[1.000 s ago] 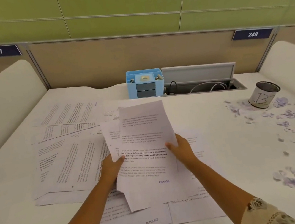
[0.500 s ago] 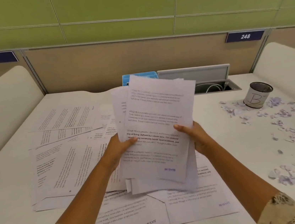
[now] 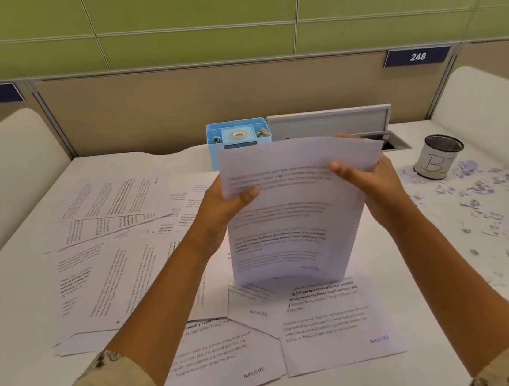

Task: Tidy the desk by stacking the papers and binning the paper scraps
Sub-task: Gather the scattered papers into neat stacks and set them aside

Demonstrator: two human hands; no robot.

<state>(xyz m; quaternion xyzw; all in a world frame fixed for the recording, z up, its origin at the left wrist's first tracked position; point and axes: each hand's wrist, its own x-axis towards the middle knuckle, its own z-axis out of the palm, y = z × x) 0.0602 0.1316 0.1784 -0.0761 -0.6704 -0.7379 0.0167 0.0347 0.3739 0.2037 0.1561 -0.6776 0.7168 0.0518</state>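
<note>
I hold a small stack of printed papers (image 3: 288, 220) upright above the desk, its lower edge just over the sheets below. My left hand (image 3: 227, 204) grips the stack's left edge with the thumb on the front. My right hand (image 3: 368, 178) grips the right edge near the top. Loose printed sheets (image 3: 103, 275) lie spread over the left and near part of the white desk (image 3: 16, 350). Torn paper scraps (image 3: 484, 193) are scattered at the right. A small bin cup marked with a B (image 3: 437, 156) stands upright among them.
A blue desk organiser (image 3: 238, 135) with tape and clips stands at the back, next to an open grey cable hatch (image 3: 331, 121). White padded dividers rise at both sides, and a beige partition closes the back.
Both hands lifted the gathered papers off the desk, raised them higher and turned them upright. My grips slid up toward the stack's upper edges.
</note>
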